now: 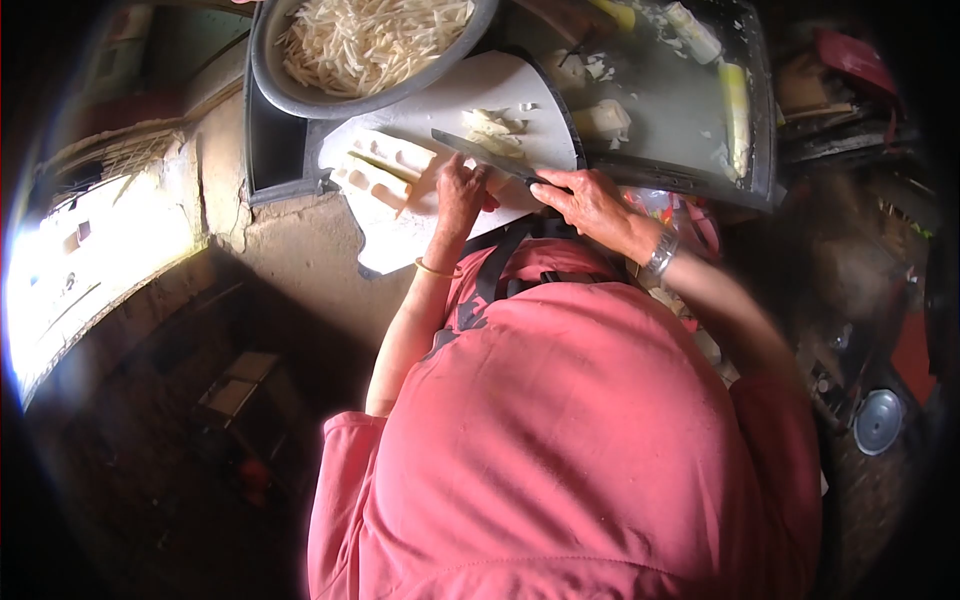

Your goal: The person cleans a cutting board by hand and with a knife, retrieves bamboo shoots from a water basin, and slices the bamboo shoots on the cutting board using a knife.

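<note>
My right hand [592,208] is wrapped round the dark handle of a kitchen knife [478,153], whose blade points left across the white cutting board [400,238]. Close by the blade, my left hand [461,196] has its fingers bent down onto a small pale piece of bamboo shoot, mostly hidden under the fingers and knife. Left of that hand lie split bamboo shoot halves [378,186] with hollow chambers showing. Cut pale slices [494,128] are heaped just beyond the knife.
A large grey basin [266,78] full of thin pale strips [375,42] stands at the board's far side. On the dark-framed table [650,140] to the right are more bamboo shoot pieces [736,120] and scraps. A round metal lid [879,421] is low at right.
</note>
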Motion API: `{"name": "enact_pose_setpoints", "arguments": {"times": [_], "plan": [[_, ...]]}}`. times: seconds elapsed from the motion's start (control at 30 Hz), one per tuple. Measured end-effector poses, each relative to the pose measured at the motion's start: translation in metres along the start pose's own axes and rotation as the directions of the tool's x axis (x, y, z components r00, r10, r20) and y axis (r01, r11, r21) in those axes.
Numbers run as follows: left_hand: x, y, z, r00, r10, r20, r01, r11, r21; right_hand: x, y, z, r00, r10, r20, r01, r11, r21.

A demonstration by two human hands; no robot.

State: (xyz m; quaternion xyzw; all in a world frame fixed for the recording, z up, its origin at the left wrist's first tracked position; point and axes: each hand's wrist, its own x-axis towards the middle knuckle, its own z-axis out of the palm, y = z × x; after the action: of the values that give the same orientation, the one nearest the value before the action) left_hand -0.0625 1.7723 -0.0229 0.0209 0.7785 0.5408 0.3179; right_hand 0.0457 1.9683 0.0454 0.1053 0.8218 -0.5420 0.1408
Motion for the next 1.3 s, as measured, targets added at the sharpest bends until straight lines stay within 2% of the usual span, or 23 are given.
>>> {"name": "enact_pose_setpoints", "arguments": {"times": [0.1, 0.17, 0.27, 0.33, 0.37, 0.43, 0.5, 0.53, 0.57, 0.63, 0.7, 0.77, 0.83, 0.9, 0.93, 0.97, 1.03, 1.07, 1.1, 1.17, 1.3], "plan": [[0.001, -0.002, 0.001, 1.000, 0.021, -0.010, -0.021, 1.000, -0.006, 0.018, 0.007, 0.002, 0.998, -0.010, 0.062, 0.010, 1.000, -0.010], [0.001, -0.001, 0.002, 1.000, -0.002, -0.014, 0.002, 1.000, -0.017, 0.026, 0.009, 0.004, 0.995, 0.040, 0.096, -0.042, 0.999, 0.013], [-0.002, 0.000, 0.001, 1.000, 0.016, -0.005, -0.016, 0.998, -0.058, 0.035, 0.017, 0.013, 0.998, 0.002, 0.066, -0.002, 1.000, 0.011], [0.000, -0.006, 0.001, 1.000, 0.023, -0.018, -0.024, 0.999, -0.034, 0.039, 0.019, 0.022, 0.995, -0.082, -0.054, 0.082, 0.997, -0.011], [0.001, -0.009, 0.001, 0.999, 0.032, -0.027, -0.032, 0.999, -0.011, 0.040, 0.021, 0.023, 0.995, -0.083, -0.054, 0.083, 0.997, -0.009], [0.000, -0.008, 0.000, 0.999, 0.028, -0.020, -0.028, 0.999, -0.032, 0.042, 0.015, 0.020, 0.998, 0.056, 0.042, -0.060, 0.991, 0.119], [-0.004, -0.008, -0.001, 1.000, 0.026, -0.013, -0.026, 0.998, -0.053, 0.046, 0.016, 0.013, 0.992, 0.094, 0.080, -0.108, 0.978, 0.179], [-0.005, -0.008, 0.000, 1.000, 0.004, -0.024, -0.007, 0.988, -0.155, 0.046, 0.017, 0.010, 0.983, 0.134, 0.124, -0.161, 0.958, 0.238], [-0.007, -0.009, 0.000, 0.999, -0.021, -0.032, 0.012, 0.967, -0.256, 0.045, 0.018, 0.008, 0.983, 0.135, 0.124, -0.161, 0.958, 0.239], [-0.007, -0.010, -0.004, 0.999, -0.022, -0.033, 0.015, 0.977, -0.211, 0.038, 0.009, 0.002, 0.993, 0.094, 0.068, -0.109, 0.954, 0.280], [-0.007, -0.011, -0.007, 0.999, -0.024, -0.032, 0.019, 0.986, -0.166, 0.025, 0.001, -0.007, 0.991, 0.111, 0.074, -0.128, 0.952, 0.280], [-0.006, -0.016, -0.009, 0.996, 0.074, -0.047, -0.073, 0.997, 0.014, 0.008, -0.006, -0.011, 0.995, 0.084, 0.059, -0.096, 0.962, 0.255], [-0.008, -0.012, -0.007, 0.994, 0.075, -0.075, -0.070, 0.996, 0.062, -0.011, -0.013, -0.016, 0.995, 0.084, 0.056, -0.095, 0.967, 0.238], [-0.010, -0.007, -0.005, 0.992, 0.076, -0.102, -0.064, 0.992, 0.109, -0.026, -0.019, -0.021, 0.989, 0.129, 0.078, -0.138, 0.983, 0.124], [-0.011, -0.004, -0.004, 0.994, 0.067, -0.088, -0.055, 0.989, 0.134, -0.028, -0.010, -0.020, 0.996, 0.051, 0.078, -0.053, 0.998, 0.023], [-0.011, -0.002, -0.003, 0.996, 0.058, -0.073, -0.045, 0.986, 0.160, -0.030, -0.003, -0.015, 0.996, 0.053, 0.077, -0.055, 0.998, 0.025], [-0.015, 0.005, 0.004, 0.995, 0.057, -0.085, -0.047, 0.992, 0.120, -0.035, -0.003, -0.008, 0.986, -0.152, -0.070, 0.137, 0.974, -0.182], [-0.016, 0.007, 0.006, 0.993, 0.057, -0.100, -0.049, 0.996, 0.079, -0.038, -0.006, -0.009, 0.999, -0.033, -0.034, 0.030, 0.995, -0.096], [-0.014, 0.002, 0.004, 0.994, 0.056, -0.098, -0.049, 0.996, 0.080, -0.037, -0.004, -0.005, 0.999, -0.032, -0.035, 0.028, 0.995, -0.094], [-0.011, -0.009, 0.003, 0.992, 0.127, -0.027, -0.119, 0.975, 0.186, -0.036, 0.005, 0.002, 0.985, -0.137, -0.100, 0.129, 0.988, -0.087], [-0.013, 0.007, 0.003, 0.993, 0.114, -0.022, -0.109, 0.980, 0.164, -0.036, 0.000, 0.000, 0.989, -0.117, -0.093, 0.104, 0.985, -0.136]]}}
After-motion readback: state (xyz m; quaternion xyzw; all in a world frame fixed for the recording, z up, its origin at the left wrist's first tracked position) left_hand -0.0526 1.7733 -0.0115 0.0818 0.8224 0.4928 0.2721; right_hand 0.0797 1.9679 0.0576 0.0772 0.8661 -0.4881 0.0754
